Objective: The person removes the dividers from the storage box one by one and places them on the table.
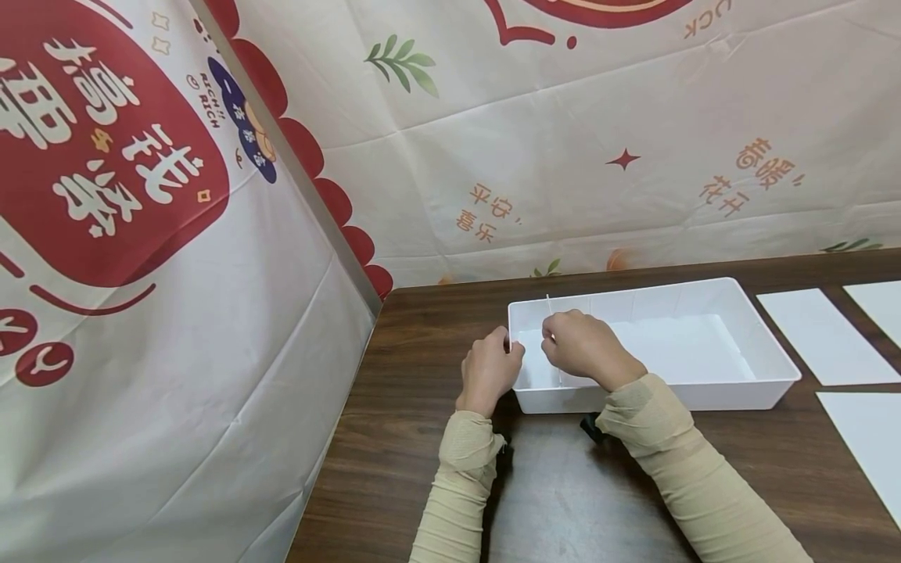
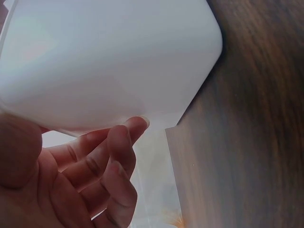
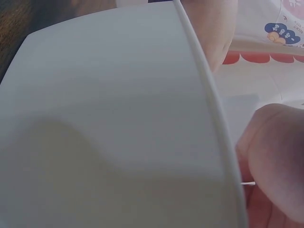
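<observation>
A long white plastic tray [image 1: 735,396] sits on the wooden table. My left hand [image 1: 487,371] grips its left end wall, thumb on the inner side and fingertips against the outside; the left wrist view shows these fingers [image 2: 124,142] curled at the tray's rim. Over the tray's left part, my right hand [image 1: 583,346] pinches a thin white divider [image 1: 549,303] that stands across the tray's width. Most of this divider is hidden behind the hand. In the right wrist view, the tray's wall fills much of the picture and only a sliver of the divider [image 3: 248,183] shows.
White rectangular sheets lie to the right of the tray, one nearer sheet [image 1: 869,438] and one farther sheet [image 1: 827,332] among them. A printed cloth backdrop [image 1: 563,156] hangs behind the table, and another printed cloth [image 1: 211,352] hangs along its left edge.
</observation>
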Demonstrator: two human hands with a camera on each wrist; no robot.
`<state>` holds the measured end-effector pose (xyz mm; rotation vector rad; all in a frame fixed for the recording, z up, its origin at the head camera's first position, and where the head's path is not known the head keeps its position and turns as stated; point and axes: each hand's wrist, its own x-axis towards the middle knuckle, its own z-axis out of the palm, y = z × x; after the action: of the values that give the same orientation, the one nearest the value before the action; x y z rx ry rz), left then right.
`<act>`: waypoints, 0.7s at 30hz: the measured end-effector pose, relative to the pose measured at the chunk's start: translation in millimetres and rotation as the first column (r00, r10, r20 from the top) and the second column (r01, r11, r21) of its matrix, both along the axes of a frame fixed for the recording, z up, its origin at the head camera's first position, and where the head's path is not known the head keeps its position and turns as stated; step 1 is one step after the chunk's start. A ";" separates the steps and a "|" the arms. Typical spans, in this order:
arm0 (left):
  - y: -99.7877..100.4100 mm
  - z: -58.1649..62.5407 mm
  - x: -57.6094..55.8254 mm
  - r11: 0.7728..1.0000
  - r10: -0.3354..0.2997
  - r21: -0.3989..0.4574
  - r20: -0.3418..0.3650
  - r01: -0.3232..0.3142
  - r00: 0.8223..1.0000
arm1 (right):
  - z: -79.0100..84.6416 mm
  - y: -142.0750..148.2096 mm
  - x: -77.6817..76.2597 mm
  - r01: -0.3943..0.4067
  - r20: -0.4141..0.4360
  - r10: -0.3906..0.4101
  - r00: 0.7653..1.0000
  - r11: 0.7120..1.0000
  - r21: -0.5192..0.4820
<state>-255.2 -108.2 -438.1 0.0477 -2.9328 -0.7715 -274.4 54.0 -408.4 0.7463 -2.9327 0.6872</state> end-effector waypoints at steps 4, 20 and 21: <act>-0.1 0.5 0.1 1.000 0.002 0.003 0.003 -0.002 1.000 | 0.5 0.0 0.3 0.001 -0.006 -0.001 1.000 1.000 -0.002; -0.2 0.9 -0.1 1.000 0.003 -0.006 -0.006 -0.003 1.000 | 3.2 0.9 2.4 0.004 -0.041 -0.006 0.999 0.998 -0.065; -0.3 1.1 0.2 1.000 0.003 -0.006 -0.007 -0.003 1.000 | 3.6 0.6 2.7 0.003 -0.041 -0.006 0.999 0.998 -0.066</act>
<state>-255.0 -108.4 -437.0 0.0483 -2.9281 -0.7608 -271.8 54.6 -404.8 0.7380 -2.8584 0.7546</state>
